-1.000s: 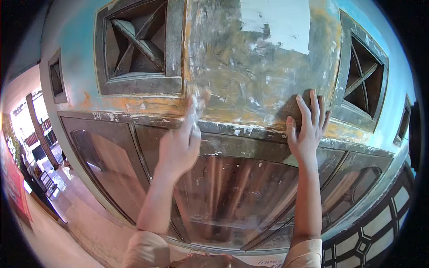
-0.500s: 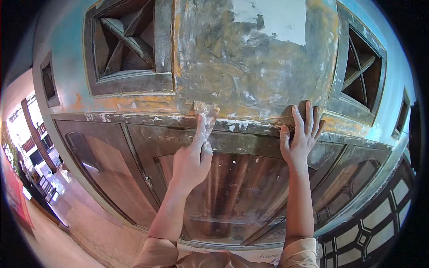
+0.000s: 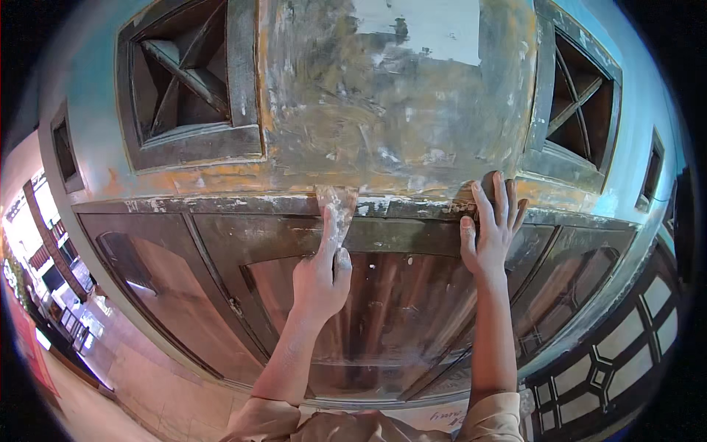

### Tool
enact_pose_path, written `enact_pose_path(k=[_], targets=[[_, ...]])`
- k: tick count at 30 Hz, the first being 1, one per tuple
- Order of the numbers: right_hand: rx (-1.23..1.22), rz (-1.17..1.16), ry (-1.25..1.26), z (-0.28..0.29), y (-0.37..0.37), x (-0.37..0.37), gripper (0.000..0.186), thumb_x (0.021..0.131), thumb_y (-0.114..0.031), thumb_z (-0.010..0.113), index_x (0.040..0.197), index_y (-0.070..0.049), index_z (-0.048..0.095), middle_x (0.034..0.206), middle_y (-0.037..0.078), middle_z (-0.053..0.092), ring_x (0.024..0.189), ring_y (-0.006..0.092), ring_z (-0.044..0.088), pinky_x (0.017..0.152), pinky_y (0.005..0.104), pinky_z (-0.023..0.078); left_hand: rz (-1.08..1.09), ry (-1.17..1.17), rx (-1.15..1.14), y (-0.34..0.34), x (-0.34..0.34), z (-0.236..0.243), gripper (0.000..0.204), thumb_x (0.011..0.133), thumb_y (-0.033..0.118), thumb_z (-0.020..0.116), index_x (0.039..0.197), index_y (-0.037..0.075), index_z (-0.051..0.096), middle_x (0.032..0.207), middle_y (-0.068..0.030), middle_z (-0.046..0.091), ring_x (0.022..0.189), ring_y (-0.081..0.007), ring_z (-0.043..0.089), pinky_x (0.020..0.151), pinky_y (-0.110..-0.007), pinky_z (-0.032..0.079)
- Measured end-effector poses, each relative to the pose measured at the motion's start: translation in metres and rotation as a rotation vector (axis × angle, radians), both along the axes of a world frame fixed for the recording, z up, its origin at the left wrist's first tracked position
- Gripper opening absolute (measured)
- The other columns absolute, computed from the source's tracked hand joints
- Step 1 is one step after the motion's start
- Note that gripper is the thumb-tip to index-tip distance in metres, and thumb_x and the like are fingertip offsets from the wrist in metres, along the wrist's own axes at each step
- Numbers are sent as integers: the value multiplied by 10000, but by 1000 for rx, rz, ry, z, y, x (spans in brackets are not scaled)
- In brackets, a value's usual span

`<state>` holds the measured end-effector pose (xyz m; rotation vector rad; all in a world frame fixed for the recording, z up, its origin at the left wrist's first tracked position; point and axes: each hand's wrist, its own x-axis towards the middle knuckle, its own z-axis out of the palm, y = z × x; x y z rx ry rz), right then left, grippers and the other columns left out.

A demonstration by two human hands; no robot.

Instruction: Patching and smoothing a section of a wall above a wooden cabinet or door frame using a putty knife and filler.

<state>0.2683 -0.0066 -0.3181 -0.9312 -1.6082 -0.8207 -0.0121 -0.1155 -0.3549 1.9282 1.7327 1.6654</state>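
My left hand (image 3: 322, 283) is closed around a putty knife (image 3: 336, 206) whose wide blade is smeared with dried filler. One finger lies stretched along the blade, and the thumb is beside it. The blade's upper edge meets the top of the dark wooden door frame (image 3: 280, 204), just where the patchy wall (image 3: 375, 118) begins. Farther right, my right hand (image 3: 490, 232) is open, fingers spread and pointing up. Its fingertips rest at the same frame edge and the lower wall. White flecks and scraped paint mark this edge.
Lattice vents in wooden frames (image 3: 188, 81) (image 3: 578, 103) flank the wall patch. Below are glazed door panels (image 3: 390, 317). A tiled floor (image 3: 155, 346) and a bright opening lie at left; a dark patterned grille (image 3: 611, 368) stands at lower right.
The putty knife has slid down and slightly right along the wall, onto the door frame's top edge. My right hand sits a little lower. The whole view has shifted slightly.
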Motion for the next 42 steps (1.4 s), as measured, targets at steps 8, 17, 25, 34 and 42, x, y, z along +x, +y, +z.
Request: enact_pose_path(k=[8, 17, 25, 34, 42], targets=[[109, 15, 62, 50, 15, 44, 429, 1024, -348, 486, 1410, -210, 613, 1604, 105, 433, 1513, 359, 321, 1248, 564, 102, 0, 139, 117, 10, 0, 52, 747, 964, 150, 521, 1648, 166, 221, 746, -223, 667, 631, -425, 648, 631, -506, 520], [153, -111, 109, 55, 31, 69, 559, 1071, -563, 338, 1450, -235, 584, 1609, 85, 431, 1533, 355, 295, 1248, 571, 109, -12, 218, 148, 9, 21, 25, 775, 914, 117, 570, 1633, 147, 282, 904, -220, 723, 642, -406, 663, 625, -464, 541], [107, -90, 99, 45, 35, 101, 498, 1017, -223, 418, 1501, -231, 535, 1664, 61, 355, 1560, 341, 249, 1257, 609, 39, -72, 345, 358, 11, 19, 25, 732, 911, 146, 591, 1605, 167, 361, 744, -204, 682, 643, -403, 660, 642, -485, 533], [110, -173, 189, 41, 55, 164, 545, 1089, -471, 282, 1557, -259, 464, 1676, 76, 320, 1569, 340, 213, 1255, 608, 36, 99, 647, 92, 9, 15, 77, 651, 914, 200, 613, 1550, 215, 473, 643, -203, 625, 611, -408, 637, 647, -513, 520], [117, -167, 137, 31, 57, 176, 542, 1091, -470, 302, 1566, -255, 453, 1683, 70, 310, 1576, 333, 197, 1267, 576, 38, 118, 669, 115, -16, -44, 101, 572, 895, 173, 648, 1462, 154, 575, 765, -225, 657, 687, -430, 631, 641, -493, 494]])
